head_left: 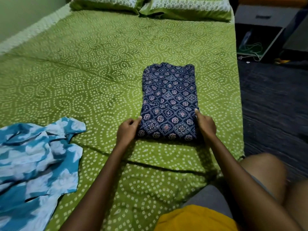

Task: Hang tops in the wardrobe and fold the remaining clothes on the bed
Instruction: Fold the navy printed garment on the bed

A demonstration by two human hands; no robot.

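A navy blue printed garment (169, 99) lies folded into a long rectangle on the green bed (83, 77), right of centre. My left hand (127, 130) pinches its near left edge with curled fingers. My right hand (205, 125) grips its near right edge, thumb on top of the cloth. A crumpled blue and white garment (35, 165) lies unfolded at the left near corner of the bed, apart from both hands.
Two green pillows (150, 5) lie at the head of the bed. The bed's right edge drops to a dark floor (273, 100). A grey bedside cabinet (260, 30) with cables stands at the far right. My knee (265, 172) is at the near right.
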